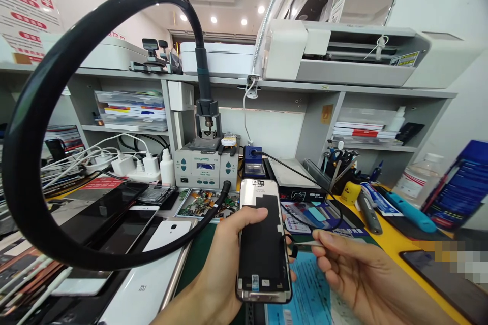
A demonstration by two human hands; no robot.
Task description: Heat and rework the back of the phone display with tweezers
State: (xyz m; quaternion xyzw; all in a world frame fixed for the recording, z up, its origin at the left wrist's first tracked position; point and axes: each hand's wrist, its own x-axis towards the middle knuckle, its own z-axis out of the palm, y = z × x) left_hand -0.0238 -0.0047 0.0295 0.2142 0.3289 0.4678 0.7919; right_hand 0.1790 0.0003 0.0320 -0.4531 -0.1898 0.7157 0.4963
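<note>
My left hand (pixel 229 244) is wrapped round a phone screen assembly (pixel 260 244), thumb across its black backing and fingers behind it. The metallic back faces me, with small labels near the lower end. A short black flex cable (pixel 294 251) sticks out from its right edge. My right hand (pixel 343 259) pinches a slim metal tool, apparently tweezers (pixel 309 244), whose tip is at the flex cable; whether it grips the cable I cannot make out. Beneath lies a blue printed sheet (pixel 305 284) on a green mat (pixel 202 259).
A thick black hose (pixel 23 152) loops across the left from a grey rework station (pixel 204 170). Several phones, including a white one (pixel 148 274), lie at left. A parts tray (pixel 206 203) sits behind. At right are a blue tool (pixel 414 216), a bottle (pixel 419 177) and a dark phone (pixel 442 279).
</note>
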